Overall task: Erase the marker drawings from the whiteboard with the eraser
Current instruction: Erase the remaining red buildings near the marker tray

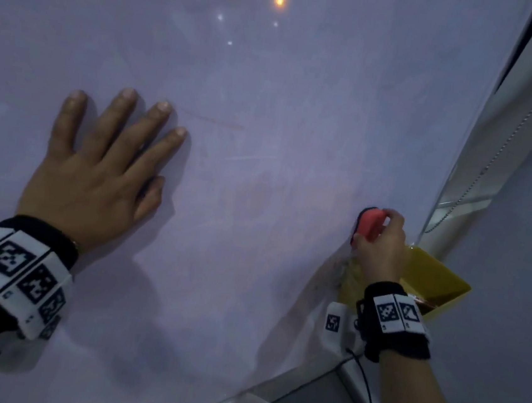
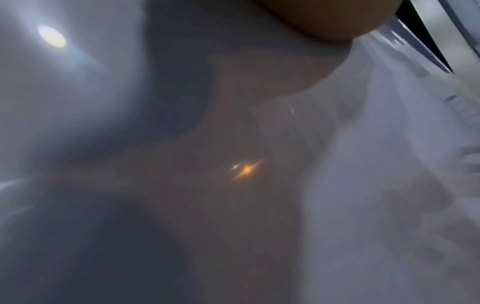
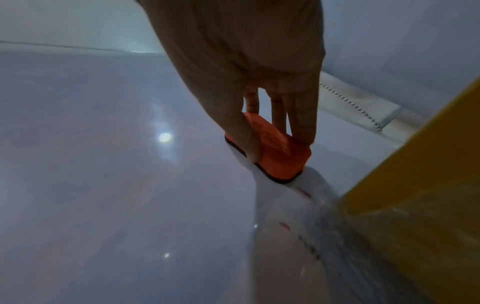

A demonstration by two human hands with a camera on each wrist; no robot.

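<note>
While you work the lower right corner, read the scene like this, biggest thing first.

Whiteboard: the whiteboard [image 1: 268, 103] fills nearly the whole head view. Most of it looks wiped, with cloudy smears and a faint red line [image 1: 215, 120] just right of your left fingertips.

Left hand: your left hand [image 1: 96, 177] lies flat on the board, its fingers [image 1: 121, 114] straight and spread apart, holding nothing. It seems to be bracing you or steadying the board. The left wrist view is too blurred to add more.

Yellow sheet: a yellow sheet [image 3: 415, 185] sits at the board's right edge, just beside your right hand.

Right hand: your right hand [image 1: 381, 249] grips the eraser, thumb on one long side and fingers [image 3: 302, 123] on the other, clamped on it from above.

Eraser: the orange eraser [image 3: 279, 154] has its dark pad down on the board, near the lower right corner.

Leftover marks: short red and dark dashes [image 3: 284, 226] run beside the yellow sheet, between the eraser and your wrist.

Step in hand: I judge this as late clean-up, wiping the last strokes at the edge.

Next move: you would likely draw the eraser back over those dashes, keeping the pad flat and off the yellow sheet, then cross to the faint red line.
</note>
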